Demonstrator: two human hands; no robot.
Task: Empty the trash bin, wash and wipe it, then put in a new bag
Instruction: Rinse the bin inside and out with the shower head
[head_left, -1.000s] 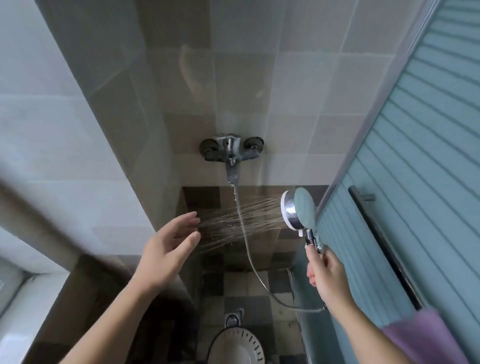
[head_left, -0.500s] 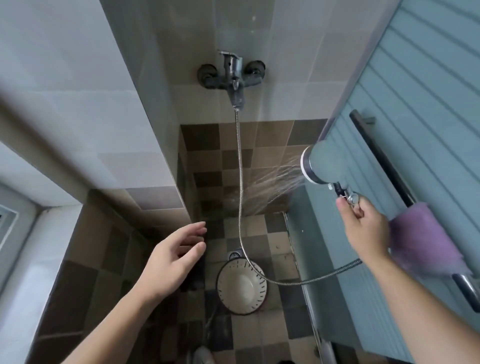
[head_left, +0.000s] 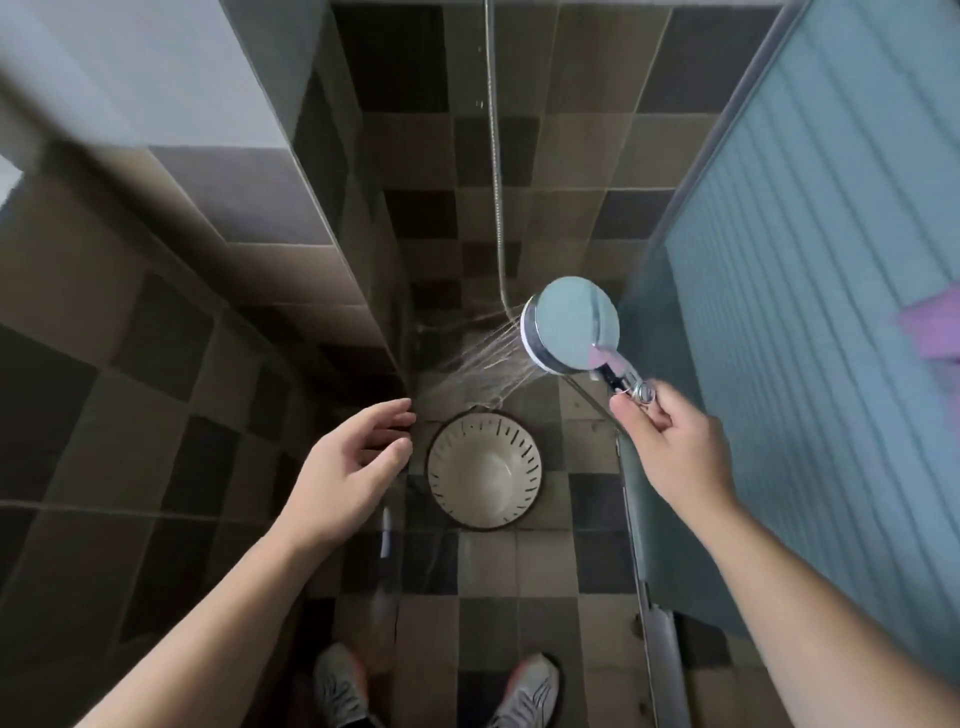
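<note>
This looks like the washing step. The trash bin (head_left: 484, 468) stands empty on the floor. The right hand (head_left: 670, 452) holds the shower head (head_left: 570, 325) by its handle, above the bin. Water sprays sideways and, I think, misses the bin. The left hand (head_left: 347, 467) hangs open beside the bin, holding nothing. Next, tip the spray down into the bin.

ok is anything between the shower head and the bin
Nothing visible. The bin stands open on the floor, below and left of the shower head held by the right hand. The left hand hovers beside the bin, not over it.
</note>
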